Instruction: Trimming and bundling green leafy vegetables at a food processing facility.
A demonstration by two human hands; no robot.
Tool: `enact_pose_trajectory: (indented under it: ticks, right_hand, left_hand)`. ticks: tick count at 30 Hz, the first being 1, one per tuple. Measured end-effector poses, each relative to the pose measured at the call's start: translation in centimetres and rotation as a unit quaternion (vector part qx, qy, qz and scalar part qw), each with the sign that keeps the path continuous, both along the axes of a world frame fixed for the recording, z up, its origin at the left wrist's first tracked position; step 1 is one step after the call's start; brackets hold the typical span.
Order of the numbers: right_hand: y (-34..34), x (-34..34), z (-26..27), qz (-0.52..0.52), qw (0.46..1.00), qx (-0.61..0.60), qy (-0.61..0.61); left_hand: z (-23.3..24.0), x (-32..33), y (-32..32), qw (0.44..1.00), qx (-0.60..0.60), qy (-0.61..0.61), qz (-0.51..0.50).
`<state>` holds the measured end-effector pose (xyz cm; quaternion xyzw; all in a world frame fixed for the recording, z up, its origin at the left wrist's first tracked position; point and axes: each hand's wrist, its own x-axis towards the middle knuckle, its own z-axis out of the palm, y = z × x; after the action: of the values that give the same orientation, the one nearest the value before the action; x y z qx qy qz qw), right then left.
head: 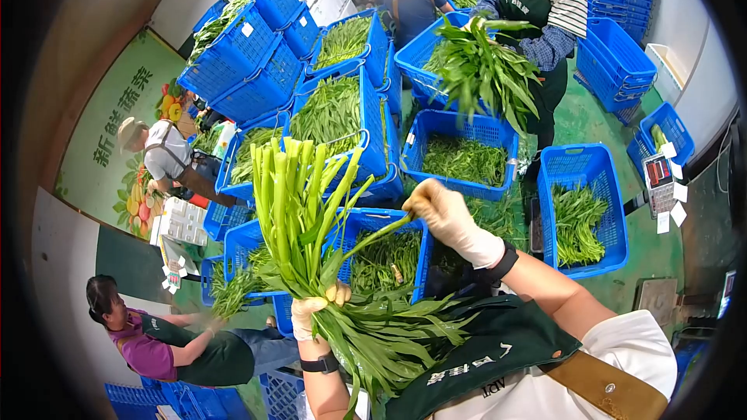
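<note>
My left hand [312,312], in a pale glove with a black wristband, grips a bunch of water spinach [373,332]. The cut pale-green stems [286,198] point up and away, while the long leaves hang down towards my apron [484,356]. My right hand [446,219], gloved as well, pinches the end of a single stem [379,238] that slants out from the bunch. Below and beyond the bunch, a blue plastic crate [425,262] holds loose greens [385,262].
Another crate [519,157] of loose trimmings stands ahead. A crate [618,210] of greens is at right, near a digital scale [660,184]. Filled crates [257,81] are stacked at left. One co-worker [543,29] holds leafy greens ahead; another [152,338] works at left.
</note>
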<state>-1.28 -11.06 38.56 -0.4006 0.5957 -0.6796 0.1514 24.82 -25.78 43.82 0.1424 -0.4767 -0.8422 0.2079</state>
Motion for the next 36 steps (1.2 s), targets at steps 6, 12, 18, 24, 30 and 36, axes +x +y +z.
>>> enact_pose_trajectory:
  ticks: [6, 12, 18, 24, 30, 36]
  right_hand:
    - [1.3, -5.1, -4.1, -0.003, 0.971, -0.034, -0.236]
    - [0.9, -4.0, -7.3, -0.129, 0.95, 0.191, 0.212]
    - [-0.1, -3.2, -5.7, -0.148, 0.927, 0.163, 0.305]
    - [-0.9, -5.0, -3.3, -0.119, 0.981, 0.109, 0.111]
    - [-0.9, -5.1, -2.4, 0.015, 0.981, -0.036, -0.191]
    - [1.2, -2.7, 5.3, 0.23, 0.925, -0.047, -0.3]
  left_hand:
    - [-0.1, 0.4, -0.4, 1.0, 0.021, 0.006, 0.006]
    - [-0.8, 0.4, -1.6, 0.999, 0.022, 0.026, -0.014]
    - [-0.9, 1.2, -5.3, 0.978, -0.119, 0.033, -0.171]
    - [-0.7, -2.1, -4.7, 0.854, -0.427, -0.295, 0.03]
    - [-3.0, -1.6, -4.0, 0.859, -0.42, -0.294, -0.003]
    - [-2.3, -2.3, -2.8, 0.877, -0.407, -0.25, 0.059]
